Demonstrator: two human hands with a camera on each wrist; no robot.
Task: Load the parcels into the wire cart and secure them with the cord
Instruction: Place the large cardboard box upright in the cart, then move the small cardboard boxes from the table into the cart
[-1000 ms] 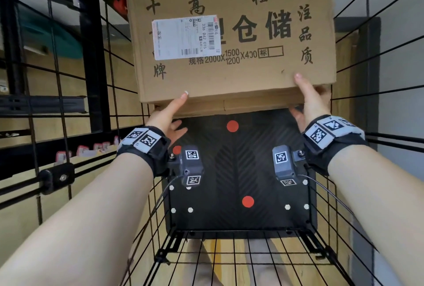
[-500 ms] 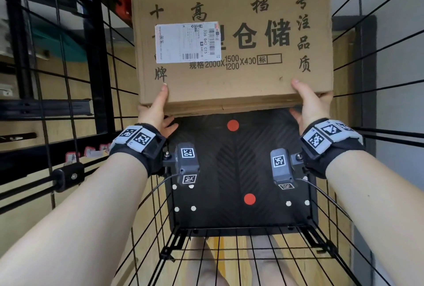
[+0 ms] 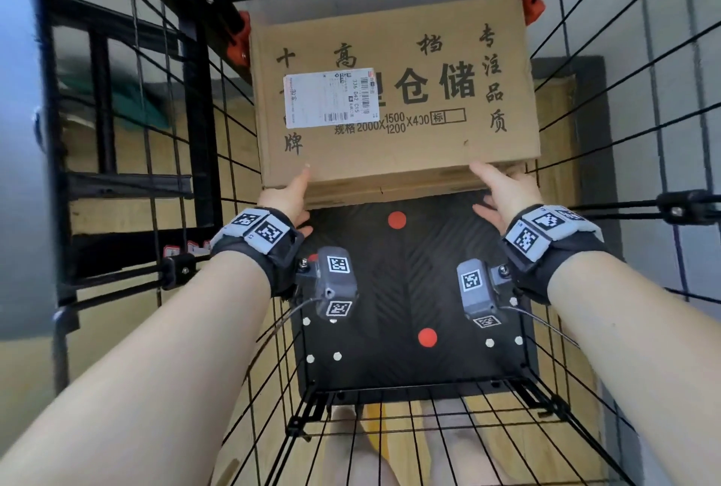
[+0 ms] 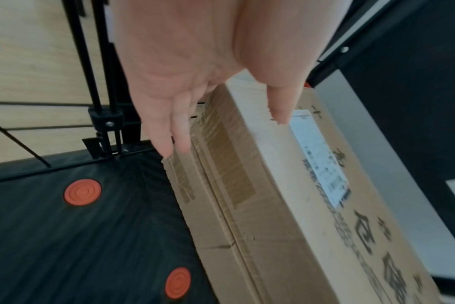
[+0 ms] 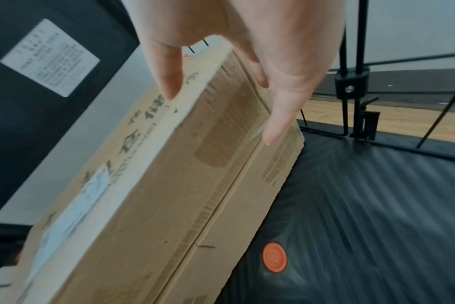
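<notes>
A flat brown cardboard parcel with black print and a white label hangs tilted over the far end of the wire cart's black ribbed floor. My left hand pinches its near left edge, thumb on the printed face and fingers under the taped side. My right hand pinches the near right edge the same way. In the left wrist view the parcel runs past the left hand. The right wrist view shows the right hand astride the parcel's edge.
Black wire walls close in both sides and the near end of the cart. Orange clamps sit at its far top corners. Orange discs dot the floor. A black shelf frame stands to the left.
The parcel has sunk a little lower into the cart with both hands on its near edge. My left thumb has slid along that edge.
</notes>
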